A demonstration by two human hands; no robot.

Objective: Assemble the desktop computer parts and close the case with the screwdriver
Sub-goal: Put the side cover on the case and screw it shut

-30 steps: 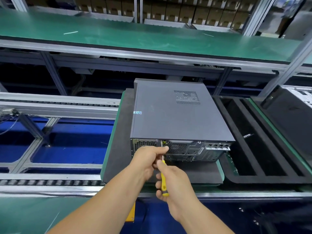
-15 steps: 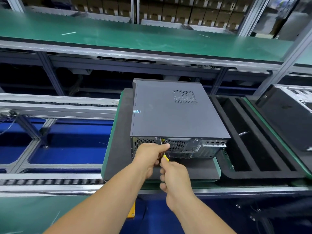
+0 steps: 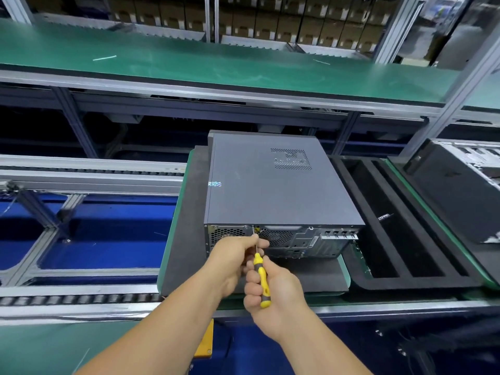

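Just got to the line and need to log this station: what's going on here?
A person is screwing a desktop computer case shut. The right hand grips a yellow-handled screwdriver, its tip at the top edge of the case's rear panel. The left hand pinches the shaft near the tip. The case lies on a dark foam pad, side panel already on.

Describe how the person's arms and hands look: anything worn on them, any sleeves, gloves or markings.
Both forearms are bare right to the frame's bottom edge; no sleeve shows. The left hand and right hand wear no gloves, and no ring, watch, wrist strap or marking can be seen on either. Anything above the forearms lies outside the view.
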